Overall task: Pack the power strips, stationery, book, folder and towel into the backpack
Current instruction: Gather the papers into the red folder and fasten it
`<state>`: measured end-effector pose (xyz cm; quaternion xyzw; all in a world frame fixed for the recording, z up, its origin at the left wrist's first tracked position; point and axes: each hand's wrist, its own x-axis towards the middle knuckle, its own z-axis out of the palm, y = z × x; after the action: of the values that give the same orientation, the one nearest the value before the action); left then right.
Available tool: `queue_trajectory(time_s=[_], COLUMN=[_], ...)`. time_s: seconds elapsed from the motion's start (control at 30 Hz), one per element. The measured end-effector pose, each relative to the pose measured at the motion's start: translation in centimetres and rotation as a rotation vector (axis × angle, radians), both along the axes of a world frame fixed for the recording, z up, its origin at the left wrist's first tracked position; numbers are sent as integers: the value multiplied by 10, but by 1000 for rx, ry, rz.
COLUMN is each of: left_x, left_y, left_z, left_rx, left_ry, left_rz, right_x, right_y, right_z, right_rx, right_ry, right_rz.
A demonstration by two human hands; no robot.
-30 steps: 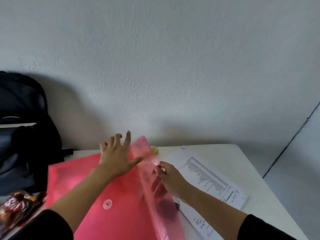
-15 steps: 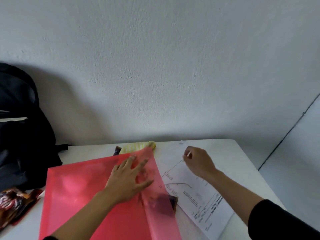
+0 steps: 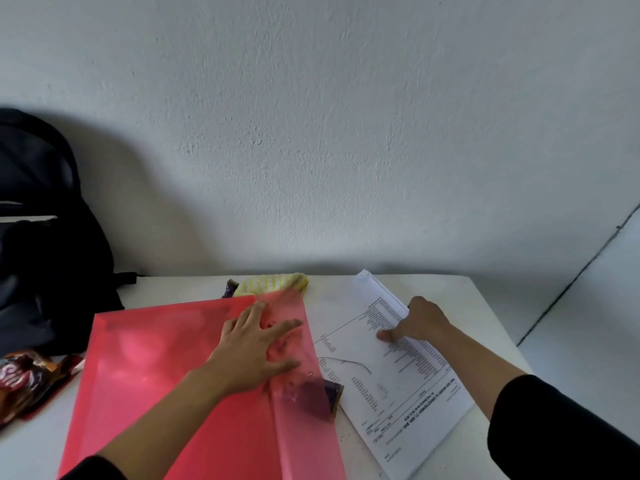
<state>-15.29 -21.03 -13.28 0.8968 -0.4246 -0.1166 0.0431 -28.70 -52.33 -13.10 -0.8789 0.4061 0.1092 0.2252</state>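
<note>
A translucent red plastic folder [image 3: 152, 368] lies flat on the white table [image 3: 460, 306]. My left hand [image 3: 254, 348] presses down on it with the fingers spread, near its open flap. To its right lie printed sheets of paper [image 3: 398, 382]. My right hand [image 3: 417, 322] grips their far edge, which is lifted and curling over, thumb on the printed side. A yellow striped towel [image 3: 273, 283] peeks out behind the folder. The black backpack [image 3: 41, 244] stands against the wall at the far left.
A red-brown snack packet [image 3: 24, 379] lies at the left edge by the backpack. A dark wrapper [image 3: 332, 393] shows under the folder's flap, another dark wrapper [image 3: 230, 287] by the towel. The wall runs right behind the table; the table's right edge drops off.
My right hand let go of the folder flap, moved right to the sheets and lifted their far edge. The flap dropped flat, and my left hand now presses on it.
</note>
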Motion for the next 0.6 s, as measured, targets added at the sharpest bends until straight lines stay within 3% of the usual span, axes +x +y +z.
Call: queue_trajectory(time_s=[0.17,0.43,0.6], left_x=[0,17,16], left_y=[-5,2,-3], left_z=[9,7,15], left_rx=[-53,-296,-457], left_ry=[40,116,222], left_rz=[-19,-122,-115], right_x=[5,6,4], right_y=[4,29,56], right_z=[5,44,71], right_rx=[34,-37,-396], right_ry=[-70,-531,-655], right_rz=[25,75,237])
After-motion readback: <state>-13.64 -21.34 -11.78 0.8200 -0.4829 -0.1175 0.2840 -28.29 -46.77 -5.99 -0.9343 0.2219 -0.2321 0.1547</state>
